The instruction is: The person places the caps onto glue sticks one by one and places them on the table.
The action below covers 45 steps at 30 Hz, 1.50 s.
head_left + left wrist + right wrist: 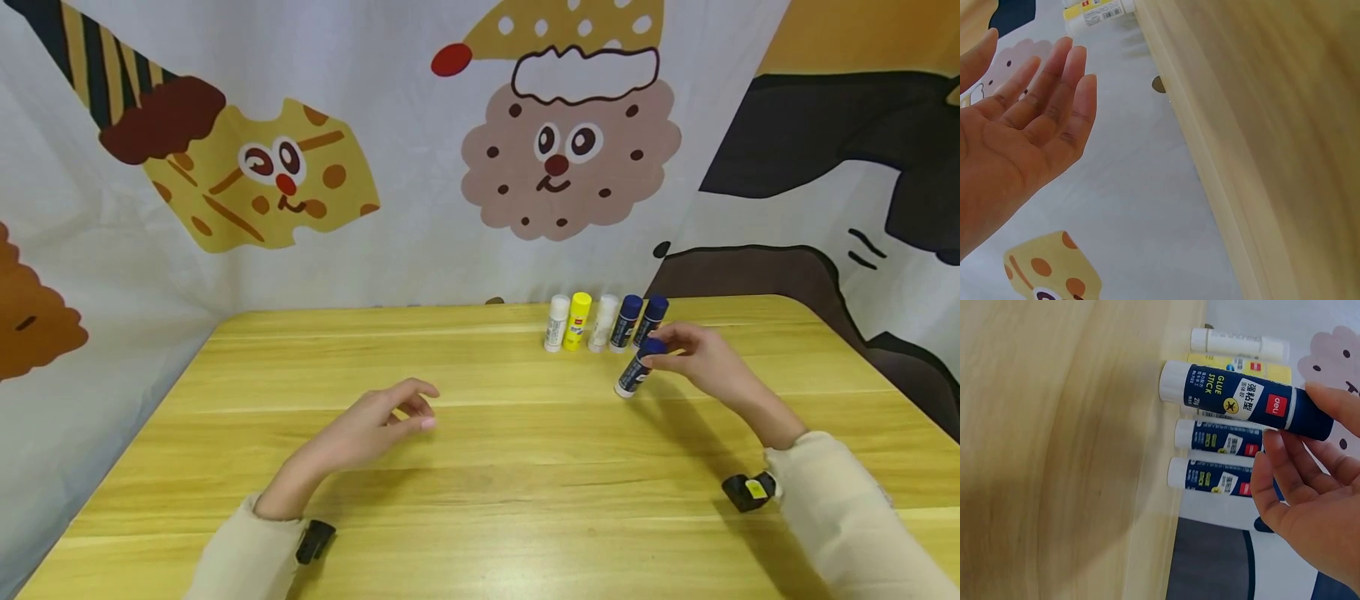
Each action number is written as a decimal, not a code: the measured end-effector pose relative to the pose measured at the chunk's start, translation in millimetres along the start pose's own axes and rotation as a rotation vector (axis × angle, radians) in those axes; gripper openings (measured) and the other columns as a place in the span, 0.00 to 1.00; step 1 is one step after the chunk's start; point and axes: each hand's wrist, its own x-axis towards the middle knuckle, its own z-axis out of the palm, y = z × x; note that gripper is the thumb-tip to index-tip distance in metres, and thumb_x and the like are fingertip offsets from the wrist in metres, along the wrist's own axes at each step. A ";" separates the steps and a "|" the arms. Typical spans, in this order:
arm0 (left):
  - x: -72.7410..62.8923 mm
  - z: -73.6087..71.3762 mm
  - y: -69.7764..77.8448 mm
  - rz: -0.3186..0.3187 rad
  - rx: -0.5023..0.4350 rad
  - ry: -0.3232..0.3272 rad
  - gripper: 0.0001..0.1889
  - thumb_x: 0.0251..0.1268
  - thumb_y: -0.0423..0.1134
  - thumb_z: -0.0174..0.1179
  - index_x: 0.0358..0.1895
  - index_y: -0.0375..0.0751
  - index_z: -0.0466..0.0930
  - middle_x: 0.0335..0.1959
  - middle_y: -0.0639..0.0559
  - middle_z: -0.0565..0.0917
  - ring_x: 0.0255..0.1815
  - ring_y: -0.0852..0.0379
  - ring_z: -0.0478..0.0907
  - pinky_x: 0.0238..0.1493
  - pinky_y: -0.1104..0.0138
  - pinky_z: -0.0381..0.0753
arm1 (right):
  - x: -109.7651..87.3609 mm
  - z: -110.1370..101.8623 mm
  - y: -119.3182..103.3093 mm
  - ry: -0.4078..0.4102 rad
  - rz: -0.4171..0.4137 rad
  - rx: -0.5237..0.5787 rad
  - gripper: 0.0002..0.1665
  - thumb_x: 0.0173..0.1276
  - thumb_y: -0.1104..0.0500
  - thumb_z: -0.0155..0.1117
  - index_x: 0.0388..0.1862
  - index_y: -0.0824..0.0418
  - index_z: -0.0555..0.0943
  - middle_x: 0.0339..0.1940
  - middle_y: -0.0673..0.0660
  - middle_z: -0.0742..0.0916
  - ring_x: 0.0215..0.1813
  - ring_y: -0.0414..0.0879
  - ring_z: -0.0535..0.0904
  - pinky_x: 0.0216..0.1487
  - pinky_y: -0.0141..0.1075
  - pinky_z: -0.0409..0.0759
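Observation:
My right hand (701,362) pinches a dark blue glue stick (635,373) by its cap, thumb on one side and fingers on the other. The stick leans a little, its white base toward the tabletop, in front of a row of other glue sticks. In the right wrist view the held glue stick (1235,400) shows its label clearly. Behind it stand two more dark blue glue sticks (626,323), a yellow one (577,321) and two white ones (557,323). My left hand (375,425) hovers over the table's left half, fingers loosely bent, holding nothing.
The row of glue sticks stands near the back edge of the wooden table (465,517). A curtain (405,167) printed with cartoon food hangs right behind that edge. Each wrist carries a small black camera (748,492) at the sleeve cuff.

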 end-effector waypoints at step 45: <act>-6.3 -5.9 -5.6 0.013 0.011 0.010 0.20 0.69 0.47 0.50 0.58 0.40 0.68 0.42 0.55 0.78 0.46 0.55 0.74 0.44 0.61 0.73 | 23.0 -31.8 31.6 0.103 0.120 -0.076 0.25 0.64 0.50 0.61 0.47 0.71 0.73 0.37 0.62 0.81 0.38 0.50 0.73 0.33 0.34 0.71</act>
